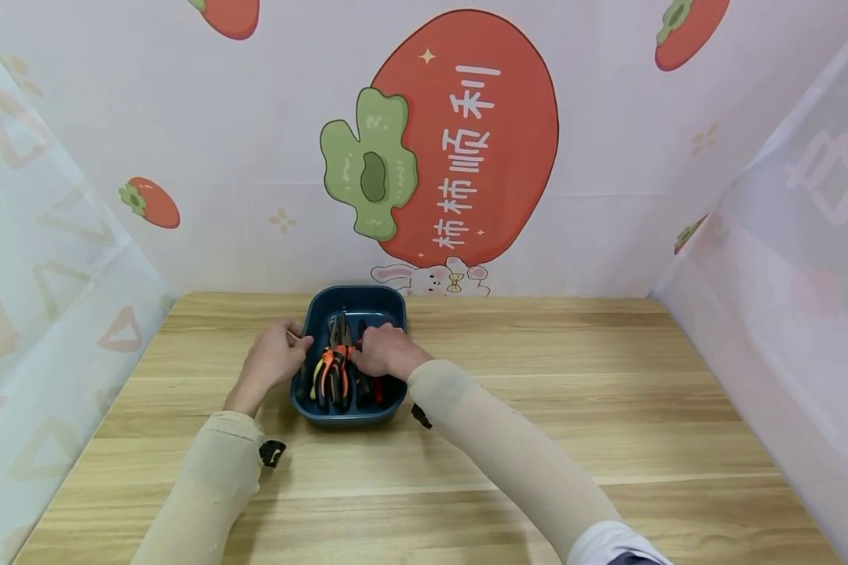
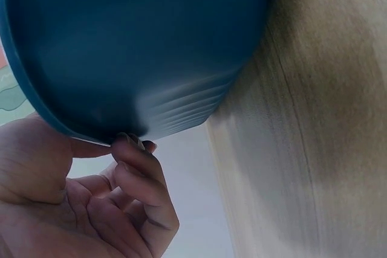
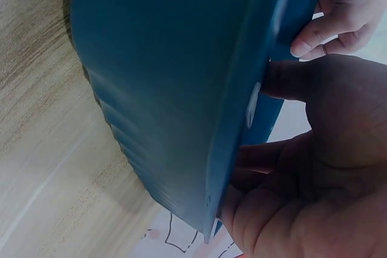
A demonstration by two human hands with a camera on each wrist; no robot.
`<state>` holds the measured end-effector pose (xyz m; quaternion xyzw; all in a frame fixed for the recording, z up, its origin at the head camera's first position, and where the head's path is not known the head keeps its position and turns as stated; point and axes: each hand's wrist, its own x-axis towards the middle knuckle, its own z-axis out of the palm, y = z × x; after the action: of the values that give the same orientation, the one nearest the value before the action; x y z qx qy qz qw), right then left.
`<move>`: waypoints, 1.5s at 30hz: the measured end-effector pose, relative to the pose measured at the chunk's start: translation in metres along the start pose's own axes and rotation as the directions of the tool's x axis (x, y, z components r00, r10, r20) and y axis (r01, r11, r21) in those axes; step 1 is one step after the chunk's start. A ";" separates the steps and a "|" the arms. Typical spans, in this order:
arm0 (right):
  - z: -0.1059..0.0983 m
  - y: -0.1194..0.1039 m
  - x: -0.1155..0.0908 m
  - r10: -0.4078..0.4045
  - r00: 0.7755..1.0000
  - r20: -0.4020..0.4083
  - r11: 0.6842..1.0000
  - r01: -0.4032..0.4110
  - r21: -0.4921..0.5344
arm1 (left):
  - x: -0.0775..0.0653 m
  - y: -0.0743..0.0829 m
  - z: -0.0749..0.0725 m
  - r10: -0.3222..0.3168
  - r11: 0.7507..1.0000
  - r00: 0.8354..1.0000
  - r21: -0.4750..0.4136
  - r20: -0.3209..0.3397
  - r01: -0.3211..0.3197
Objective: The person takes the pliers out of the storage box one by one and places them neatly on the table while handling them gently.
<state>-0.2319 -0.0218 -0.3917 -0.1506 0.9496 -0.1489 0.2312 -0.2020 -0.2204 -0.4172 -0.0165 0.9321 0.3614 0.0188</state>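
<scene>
A dark blue plastic box (image 1: 349,421) with inner compartments stands on the table. My left hand (image 1: 274,353) pinches its left rim between thumb and curled fingers, as the left wrist view shows. Pliers with orange and black handles (image 1: 335,369) lie in the box, jaws toward the far end. Beside them is a yellow handle (image 1: 316,378). My right hand (image 1: 389,351) reaches over the right rim into the right-hand part, near dark tools and a red piece (image 1: 378,390). In the right wrist view, the box wall (image 3: 163,89) hides its fingertips and anything between them.
The box rests on a wood-grain table (image 1: 537,408), near its back edge. A printed white cloth (image 1: 608,157) hangs behind the table, and more cloth lines the left and right sides. Both forearms wear beige sleeves (image 1: 509,447).
</scene>
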 end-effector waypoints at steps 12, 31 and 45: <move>-0.001 0.004 0.002 -0.066 0.998 0.017 0.996 0.065 0.057 | -0.001 0.001 0.000 -0.002 1.000 1.000 -0.007 0.004 0.002; -0.005 0.008 0.001 -0.083 0.996 0.032 0.994 0.080 0.076 | 0.000 0.000 0.000 -0.007 1.000 1.000 -0.004 -0.009 0.007; -0.001 0.010 0.000 -0.055 0.997 -0.047 0.987 0.062 0.151 | -0.001 0.000 0.001 -0.002 1.000 1.000 -0.002 -0.021 0.002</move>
<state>-0.2343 -0.0125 -0.3941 -0.1571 0.9353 -0.2310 0.2172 -0.2010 -0.2198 -0.4185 -0.0212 0.9318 0.3623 0.0092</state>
